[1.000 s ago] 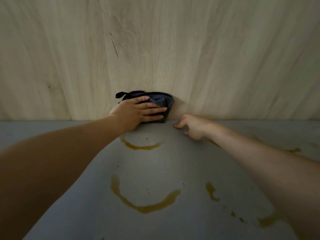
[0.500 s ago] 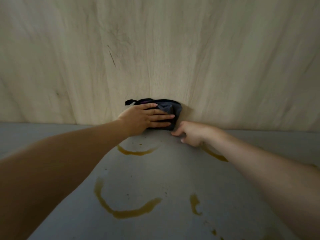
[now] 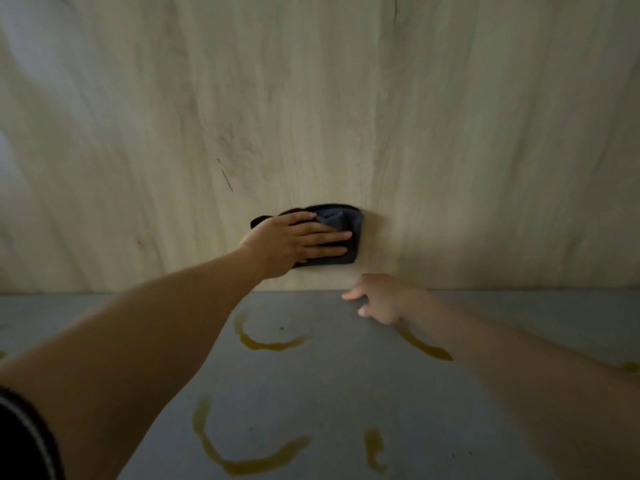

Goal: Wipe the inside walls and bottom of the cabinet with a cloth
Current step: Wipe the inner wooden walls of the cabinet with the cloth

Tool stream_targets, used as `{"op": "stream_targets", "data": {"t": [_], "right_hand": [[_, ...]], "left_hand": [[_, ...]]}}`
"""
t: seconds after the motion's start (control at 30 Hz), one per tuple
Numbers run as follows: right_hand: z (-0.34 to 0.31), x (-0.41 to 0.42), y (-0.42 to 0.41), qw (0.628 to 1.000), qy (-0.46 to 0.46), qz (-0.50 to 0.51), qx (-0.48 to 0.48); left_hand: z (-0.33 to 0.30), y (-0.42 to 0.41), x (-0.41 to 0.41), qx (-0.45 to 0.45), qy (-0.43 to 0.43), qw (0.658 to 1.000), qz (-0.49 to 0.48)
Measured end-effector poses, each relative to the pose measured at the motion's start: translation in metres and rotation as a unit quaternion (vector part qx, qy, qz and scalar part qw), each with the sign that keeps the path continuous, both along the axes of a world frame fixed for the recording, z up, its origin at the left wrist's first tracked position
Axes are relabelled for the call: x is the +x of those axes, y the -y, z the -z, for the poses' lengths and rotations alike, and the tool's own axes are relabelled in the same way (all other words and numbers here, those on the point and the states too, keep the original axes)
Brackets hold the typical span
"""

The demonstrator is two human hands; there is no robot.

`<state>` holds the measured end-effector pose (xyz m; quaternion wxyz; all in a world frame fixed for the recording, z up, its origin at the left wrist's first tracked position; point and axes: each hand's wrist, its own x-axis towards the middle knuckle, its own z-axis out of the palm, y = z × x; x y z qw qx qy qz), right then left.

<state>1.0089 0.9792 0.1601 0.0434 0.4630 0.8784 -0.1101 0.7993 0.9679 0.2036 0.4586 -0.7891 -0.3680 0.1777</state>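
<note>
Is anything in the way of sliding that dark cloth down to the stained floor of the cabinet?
Nothing visible blocks it. The left hand presses the cloth flat on the back wall, bare wall lies below it, and the right hand rests off to the right on the floor.

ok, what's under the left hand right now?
The left hand lies flat on a dark cloth, pressing it to the wooden back wall. The wall patch behind the cloth is covered, so its state can't be seen.
</note>
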Motion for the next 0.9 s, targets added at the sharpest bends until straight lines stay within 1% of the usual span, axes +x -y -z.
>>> {"op": "stream_targets", "data": {"t": [0.07,0.13,0.17,0.23,0.27,0.33,0.43,0.63,0.77,0.9], "right_hand": [[-0.017,0.003,0.006,0.999,-0.029,0.007,0.028],[-0.041,0.006,0.003,0.996,-0.045,0.006,0.08],[-0.054,0.006,0.001,0.992,-0.074,0.007,0.105],[-0.085,0.003,-0.003,0.974,-0.17,0.017,0.152],[-0.101,0.002,-0.006,0.958,-0.216,0.023,0.188],[-0.131,0.0,-0.008,0.928,-0.263,0.044,0.261],[-0.168,-0.001,-0.011,0.897,-0.289,0.051,0.329],[-0.204,0.008,-0.02,0.857,-0.314,0.054,0.406],[-0.233,0.007,-0.025,0.824,-0.348,0.054,0.445],[-0.259,-0.002,-0.024,0.798,-0.371,0.056,0.472]], "left_hand": [[-0.028,-0.002,0.001,0.028,0.001,0.999,0.032],[-0.054,-0.01,-0.005,0.069,0.025,0.994,0.081],[-0.067,-0.012,-0.005,0.082,0.028,0.993,0.084],[-0.093,-0.009,-0.002,0.089,0.014,0.994,0.056],[-0.107,-0.009,0.0,0.093,0.012,0.994,0.05],[-0.135,-0.008,0.005,0.11,0.016,0.992,0.052],[-0.176,-0.008,0.009,0.134,0.052,0.989,0.045],[-0.23,-0.013,0.014,0.179,0.095,0.979,0.024],[-0.266,-0.016,0.021,0.179,0.163,0.97,0.001],[-0.296,-0.019,0.027,0.181,0.242,0.953,0.009]]}}
